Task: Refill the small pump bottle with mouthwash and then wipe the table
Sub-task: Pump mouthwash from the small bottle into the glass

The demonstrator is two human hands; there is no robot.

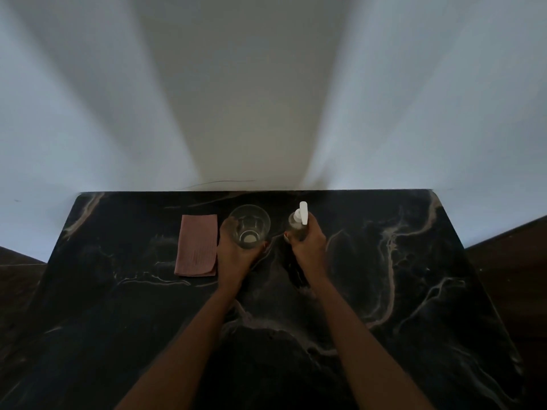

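Note:
A clear drinking glass point(249, 224) stands upright on the black marble table point(399, 276), near its far edge. My left hand point(235, 253) is wrapped around the glass's lower part. Right of it stands a small clear pump bottle point(297, 224) with a white pump head, and my right hand point(307, 242) grips its body from the near side. A folded pink cloth point(196, 245) lies flat just left of the glass, touching nothing. I cannot tell how much liquid either vessel holds.
The table butts against a white wall point(266, 113) at the back. Dark wooden floor point(509, 261) shows past the table's left and right edges.

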